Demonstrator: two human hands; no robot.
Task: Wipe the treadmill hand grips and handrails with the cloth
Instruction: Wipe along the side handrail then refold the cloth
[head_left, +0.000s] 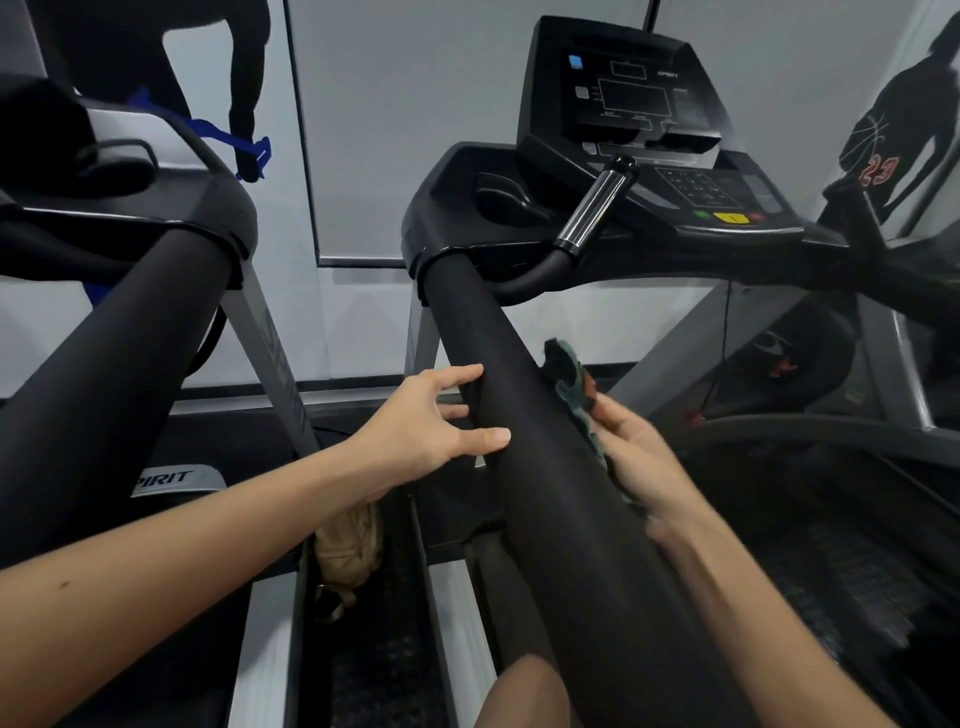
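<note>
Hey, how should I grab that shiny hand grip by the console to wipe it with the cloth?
Wrap the cloth round the silver middle of the hand grip, coming from the near side with your right hand. It is a smooth round bar tilted up toward the console, which probably blocks the far side.

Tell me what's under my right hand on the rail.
A dark green cloth sits between the right hand and the black handrail, its end sticking out past the fingers. The part beneath the palm is hidden.
</note>
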